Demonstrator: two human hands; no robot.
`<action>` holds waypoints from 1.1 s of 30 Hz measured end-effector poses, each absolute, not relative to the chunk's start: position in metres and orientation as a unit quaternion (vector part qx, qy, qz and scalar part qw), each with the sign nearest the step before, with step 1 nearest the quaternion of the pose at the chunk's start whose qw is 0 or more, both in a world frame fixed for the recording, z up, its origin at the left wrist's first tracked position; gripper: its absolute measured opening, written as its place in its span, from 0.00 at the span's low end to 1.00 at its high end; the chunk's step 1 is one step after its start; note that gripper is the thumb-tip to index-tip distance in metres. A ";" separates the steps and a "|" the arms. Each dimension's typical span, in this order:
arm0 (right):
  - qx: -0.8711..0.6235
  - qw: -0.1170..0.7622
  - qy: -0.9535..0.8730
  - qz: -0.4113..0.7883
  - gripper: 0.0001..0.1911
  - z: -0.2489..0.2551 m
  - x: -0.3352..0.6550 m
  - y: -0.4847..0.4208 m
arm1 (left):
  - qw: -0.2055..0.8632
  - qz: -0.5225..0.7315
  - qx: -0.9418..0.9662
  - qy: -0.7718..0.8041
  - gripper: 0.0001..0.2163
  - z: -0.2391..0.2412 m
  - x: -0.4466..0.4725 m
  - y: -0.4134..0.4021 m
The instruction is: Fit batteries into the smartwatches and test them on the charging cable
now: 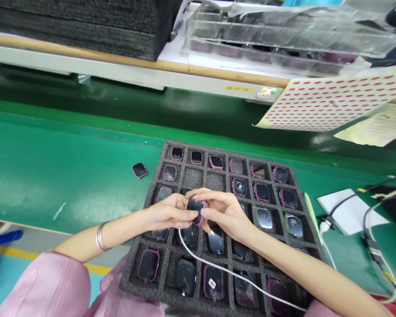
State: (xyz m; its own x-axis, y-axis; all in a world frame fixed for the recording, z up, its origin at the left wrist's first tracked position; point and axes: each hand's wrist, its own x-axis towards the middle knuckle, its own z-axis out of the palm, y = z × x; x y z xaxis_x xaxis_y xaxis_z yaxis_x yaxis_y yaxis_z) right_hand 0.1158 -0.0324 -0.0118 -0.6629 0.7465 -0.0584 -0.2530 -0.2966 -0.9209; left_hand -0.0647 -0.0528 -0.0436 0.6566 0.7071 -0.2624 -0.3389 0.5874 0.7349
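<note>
Both my hands meet over the middle of a dark foam tray [198, 152] and pinch one small watch body [196, 205] with a black screen and a purple rim. My left hand [168, 212] grips its left side. My right hand [225, 212] grips its right side with fingers curled. A white cable [237, 275] runs from the watch body across the tray toward the lower right. The tray's square pockets hold several more purple-rimmed watch bodies, and a few pockets near the top left are bare.
One loose watch body [139, 170] lies on the green belt [53, 163] left of the tray. A sheet of red stickers [333, 103] hangs at the upper right. Clear plastic trays [277, 35] and black foam sheets [86, 22] sit on the far shelf. White paper [350, 213] and cables lie at right.
</note>
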 end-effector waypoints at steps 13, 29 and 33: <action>-0.221 0.306 -0.553 0.743 0.15 -0.007 0.121 -0.027 | 0.832 0.323 0.373 0.254 0.14 -0.038 -0.063 -0.055; -0.313 0.351 -0.443 0.763 0.14 -0.009 0.110 -0.031 | 0.873 0.331 0.251 0.255 0.14 -0.046 -0.061 -0.050; -0.322 0.345 -0.489 0.733 0.15 -0.013 0.113 -0.029 | 0.852 0.361 0.274 0.261 0.12 -0.041 -0.062 -0.051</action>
State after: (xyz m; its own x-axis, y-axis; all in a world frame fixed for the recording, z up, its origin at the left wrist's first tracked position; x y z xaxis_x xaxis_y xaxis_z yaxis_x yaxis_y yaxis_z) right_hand 0.1128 -0.0290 -0.0125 -0.5534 0.8219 -0.1347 -0.1912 -0.2828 -0.9399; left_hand -0.0617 -0.0513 -0.0414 0.6033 0.7585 -0.2464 -0.4725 0.5888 0.6558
